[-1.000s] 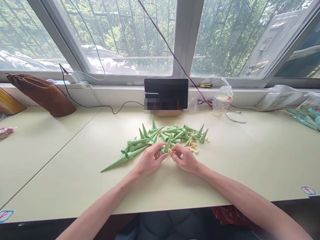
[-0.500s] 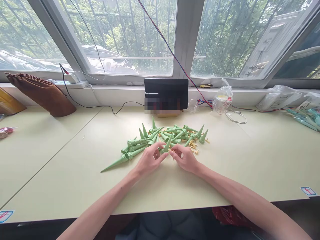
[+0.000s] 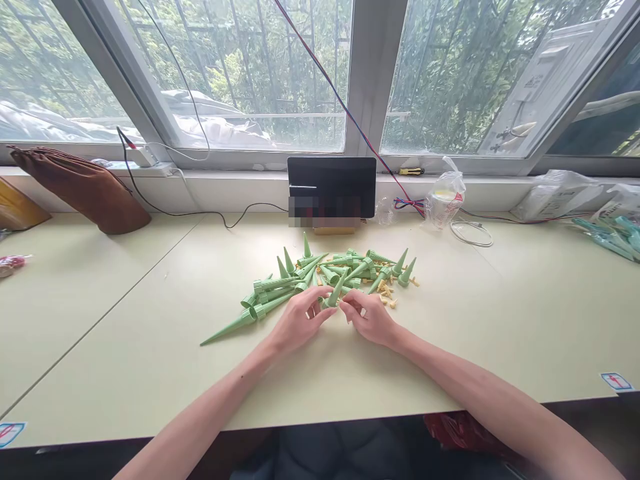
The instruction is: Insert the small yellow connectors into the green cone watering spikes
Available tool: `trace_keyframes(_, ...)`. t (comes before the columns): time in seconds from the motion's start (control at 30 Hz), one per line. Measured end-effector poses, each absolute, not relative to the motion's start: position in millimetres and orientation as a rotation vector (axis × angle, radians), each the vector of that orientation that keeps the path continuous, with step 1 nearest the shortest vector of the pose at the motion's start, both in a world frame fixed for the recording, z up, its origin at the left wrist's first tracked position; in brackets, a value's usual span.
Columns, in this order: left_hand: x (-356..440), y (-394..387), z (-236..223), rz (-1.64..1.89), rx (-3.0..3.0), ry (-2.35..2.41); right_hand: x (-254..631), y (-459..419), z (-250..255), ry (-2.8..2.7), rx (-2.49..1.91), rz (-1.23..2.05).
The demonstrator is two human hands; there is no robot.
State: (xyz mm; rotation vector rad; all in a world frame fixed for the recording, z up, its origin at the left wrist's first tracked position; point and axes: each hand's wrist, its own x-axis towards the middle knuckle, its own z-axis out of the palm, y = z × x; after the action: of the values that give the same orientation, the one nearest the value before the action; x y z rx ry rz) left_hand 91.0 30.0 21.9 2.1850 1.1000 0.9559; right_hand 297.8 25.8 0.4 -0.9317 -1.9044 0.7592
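My left hand (image 3: pixel 300 317) is closed around the wide base of a green plant-watering spike (image 3: pixel 338 289), whose point tilts up and to the right. At the right side of that base, my right hand (image 3: pixel 369 316) pinches a small yellow valve, now almost hidden by the fingertips. Just beyond both hands lies a pile of green spikes (image 3: pixel 273 284), some on their sides and several standing point up. Loose yellow valves (image 3: pixel 385 289) are scattered right of the pile.
Behind the pile, a dark-screened device (image 3: pixel 332 187) leans near the window sill. A brown bag (image 3: pixel 95 193) sits far left. Toward the right are a bagged cup (image 3: pixel 445 197), a coiled white cable (image 3: pixel 471 235) and plastic bags (image 3: pixel 557 193) on the pale table (image 3: pixel 500 320).
The yellow valve showed between the hands a second ago and is now mostly covered by my right fingers. The held spike leans further right. Both hands stay nearly in place.
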Motion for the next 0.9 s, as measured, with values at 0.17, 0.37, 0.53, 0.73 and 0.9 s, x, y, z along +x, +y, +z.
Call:
trace_keyframes(0.17, 91.5, 29.5, 22.8, 0.947, 2.167, 1.087, 297.9, 24.7, 2.9, -1.911, -0.929, 0.781)
trace_keyframes(0.37, 91.9, 29.0, 23.8, 0.958, 2.174, 1.051, 298.5, 23.8, 3.0, -1.908, -0.907, 0.816)
trace_keyframes(0.53, 91.9, 28.8, 24.0, 0.963, 2.189, 1.024, 298.4, 23.4, 4.5, -1.912, -0.906, 0.824)
trace_keyframes(0.73, 90.8, 28.8, 22.2, 0.952, 2.214, 1.019, 297.8, 22.2, 7.1, -1.927, -0.893, 0.853)
trace_keyframes(0.9, 91.3, 28.0, 21.9, 0.95, 2.206, 1.037, 298.2, 22.0, 6.8, -1.925, -0.891, 0.86)
